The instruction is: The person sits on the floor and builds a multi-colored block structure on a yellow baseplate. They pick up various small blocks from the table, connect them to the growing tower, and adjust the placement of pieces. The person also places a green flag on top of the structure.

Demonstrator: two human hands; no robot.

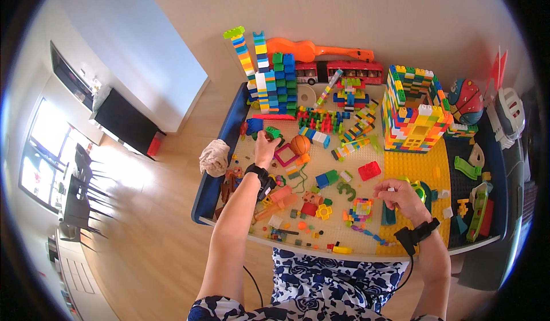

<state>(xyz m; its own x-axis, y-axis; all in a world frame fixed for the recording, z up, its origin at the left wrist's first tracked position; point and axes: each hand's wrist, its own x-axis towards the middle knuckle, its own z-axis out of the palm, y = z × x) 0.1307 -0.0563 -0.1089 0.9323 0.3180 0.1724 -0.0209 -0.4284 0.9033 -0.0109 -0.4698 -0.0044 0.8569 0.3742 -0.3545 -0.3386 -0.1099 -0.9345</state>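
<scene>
My left hand (pixel 265 147) reaches forward across the play table (pixel 217 172), its fingers closed on a green brick (pixel 272 132) beside a blue brick (pixel 255 125). A small orange ball (pixel 299 144) lies just right of it. My right hand (pixel 399 198) hovers over the yellow baseplate (pixel 415 166) near the front, fingers curled around a small pale piece; a yellow-green toy (pixel 418 190) sits right behind it. A black band is strapped on each wrist.
Tall brick towers (pixel 263 74) stand at the back left, a hollow multicoloured brick house (pixel 413 108) at the back right. An orange toy guitar (pixel 318 50) and red toy bus (pixel 346 71) line the wall. Loose bricks cover the table; a crumpled cloth (pixel 215 156) lies at its left edge.
</scene>
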